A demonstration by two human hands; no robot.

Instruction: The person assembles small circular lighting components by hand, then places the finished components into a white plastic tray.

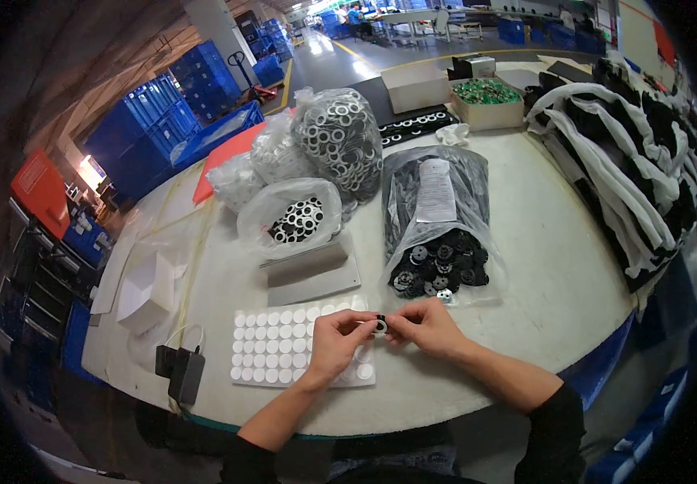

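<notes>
Between the fingertips of both hands is a small black-and-white ring (380, 325). My left hand (337, 343) pinches its left side, above the right part of a white tray (235, 363) bearing rows of round white discs. My right hand (429, 327) pinches the ring from the right, its fingers closed. Just beyond my right hand lies an open clear bag (485, 298) of black toothed round parts (445, 262). Farther left, an open plastic bag (251, 218) holds black-and-white rings (298, 220). My fingers cover part of the held ring.
A grey angled holder (316, 282) stands behind the tray. Large bags of rings (339, 137) fill the back left. An open box of green parts (487, 113) is at the back, black and white fabric (614, 161) at right. Left are a white box (147, 294) and a black power adapter (185, 375).
</notes>
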